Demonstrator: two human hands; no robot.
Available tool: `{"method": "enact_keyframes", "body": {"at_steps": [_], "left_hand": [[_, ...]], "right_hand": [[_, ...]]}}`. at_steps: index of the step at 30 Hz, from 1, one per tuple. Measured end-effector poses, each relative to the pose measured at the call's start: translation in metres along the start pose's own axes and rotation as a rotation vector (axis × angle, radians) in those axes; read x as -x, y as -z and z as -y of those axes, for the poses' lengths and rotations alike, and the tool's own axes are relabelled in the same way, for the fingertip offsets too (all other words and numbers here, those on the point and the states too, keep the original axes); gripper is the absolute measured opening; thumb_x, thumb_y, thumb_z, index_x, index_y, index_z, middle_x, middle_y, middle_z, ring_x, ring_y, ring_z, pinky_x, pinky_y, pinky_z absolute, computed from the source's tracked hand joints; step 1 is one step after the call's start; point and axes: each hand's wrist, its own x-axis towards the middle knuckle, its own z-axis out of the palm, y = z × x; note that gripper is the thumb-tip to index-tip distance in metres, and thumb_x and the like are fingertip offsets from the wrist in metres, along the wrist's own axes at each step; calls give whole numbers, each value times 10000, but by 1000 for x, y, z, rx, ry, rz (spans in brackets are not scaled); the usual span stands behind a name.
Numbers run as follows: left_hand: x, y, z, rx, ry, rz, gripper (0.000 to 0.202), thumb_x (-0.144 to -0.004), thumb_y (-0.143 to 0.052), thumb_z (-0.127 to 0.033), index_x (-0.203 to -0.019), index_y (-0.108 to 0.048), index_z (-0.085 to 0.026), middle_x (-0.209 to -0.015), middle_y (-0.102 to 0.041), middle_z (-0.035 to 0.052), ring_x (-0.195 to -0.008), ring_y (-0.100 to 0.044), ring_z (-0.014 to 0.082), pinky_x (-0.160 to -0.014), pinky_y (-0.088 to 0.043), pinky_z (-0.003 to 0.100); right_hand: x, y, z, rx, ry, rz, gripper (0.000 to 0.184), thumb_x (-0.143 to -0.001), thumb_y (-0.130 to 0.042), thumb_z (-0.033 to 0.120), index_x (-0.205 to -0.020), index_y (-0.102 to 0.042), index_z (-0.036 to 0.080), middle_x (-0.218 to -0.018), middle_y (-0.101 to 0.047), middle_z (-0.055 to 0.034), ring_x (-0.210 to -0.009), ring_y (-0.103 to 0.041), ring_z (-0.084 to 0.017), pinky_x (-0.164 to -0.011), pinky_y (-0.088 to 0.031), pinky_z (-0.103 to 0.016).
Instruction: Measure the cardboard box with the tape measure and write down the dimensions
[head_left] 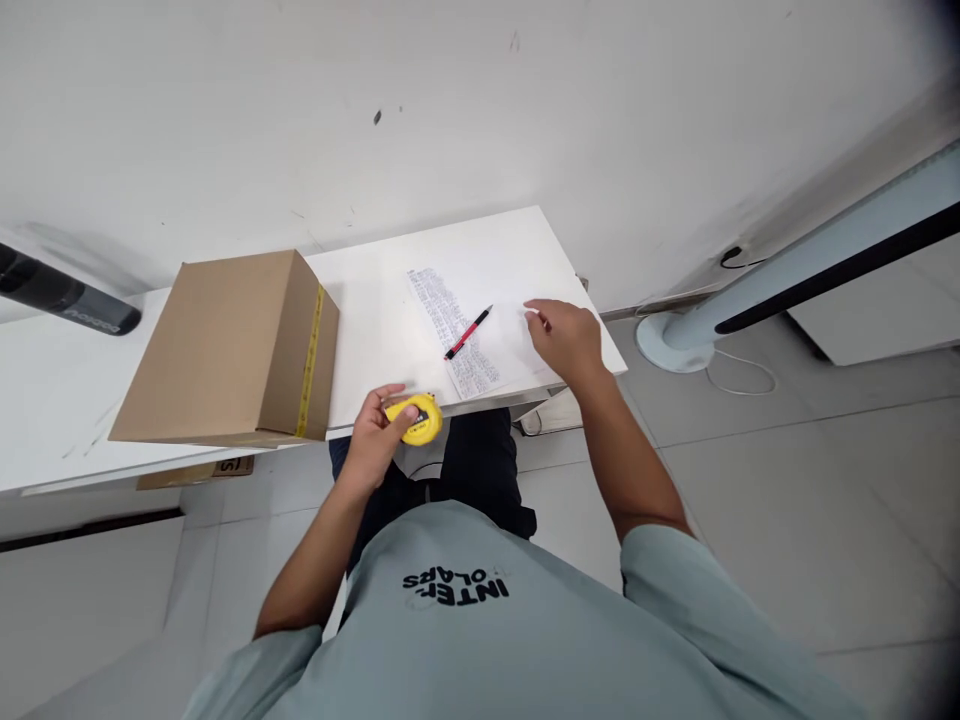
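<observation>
A yellow tape measure [426, 424] is in my left hand [372, 436], with the thumb across its face, at the front edge of the white table [375, 290]. My right hand [568, 338] hovers by the table's right end, its fingers loosely curled and the index finger and thumb slightly apart; nothing shows between them. To its left, a red and black pen [469, 332] lies diagonally across a sheet of handwritten paper [437, 300]. Left of the paper stands a closed cardboard box [210, 350] with a strip of yellow tape [309, 365] down its side.
A dark cylindrical object [67, 290] reaches in at the far left. On the right, a pale blue column on a round base [675, 342] stands on the tiled floor [787, 500], with a cable beside it. Behind the table rises a white wall [450, 130].
</observation>
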Motion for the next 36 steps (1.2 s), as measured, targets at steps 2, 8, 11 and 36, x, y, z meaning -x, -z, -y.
{"method": "enact_keyframes", "body": {"at_steps": [2, 8, 11, 36], "left_hand": [[-25, 6, -2, -83, -57, -28, 777, -599, -953, -582, -1187, -609, -207, -973, -752, 40, -826, -721, 166, -764, -591, 290], [-90, 14, 1, -225, -229, -252, 545, -790, -777, -587, -1123, -604, -191, -941, -701, 46, -826, -707, 188, -774, -574, 323], [-104, 16, 1, -386, -383, -299, 398, -878, -721, -479, -1146, -614, -205, -1015, -681, 53, -913, -685, 195, -853, -538, 323], [-119, 15, 7, -790, -393, -526, 118, -1003, -564, -377, -963, -558, -266, -1093, -723, 58, -1136, -632, 279, -1109, -414, 473]], "right_hand": [[-21, -11, 0, 141, 51, 131, 489, -1023, -425, 197, -1482, -593, 158, -1221, -758, -183, -1038, -707, -331, -838, -496, -419], [-45, -40, 13, 249, 273, 344, 399, -1075, -369, 230, -1367, -632, 162, -1216, -763, -162, -950, -695, -280, -706, -384, -338], [-46, -50, 21, 252, 228, 338, 359, -1087, -366, 279, -1252, -639, 115, -1093, -777, -179, -847, -681, -271, -687, -363, -333], [3, -80, 64, -874, 119, 319, 670, -913, -387, 879, -928, -641, 259, -693, -570, 9, -616, -516, -156, -642, -454, -321]]}}
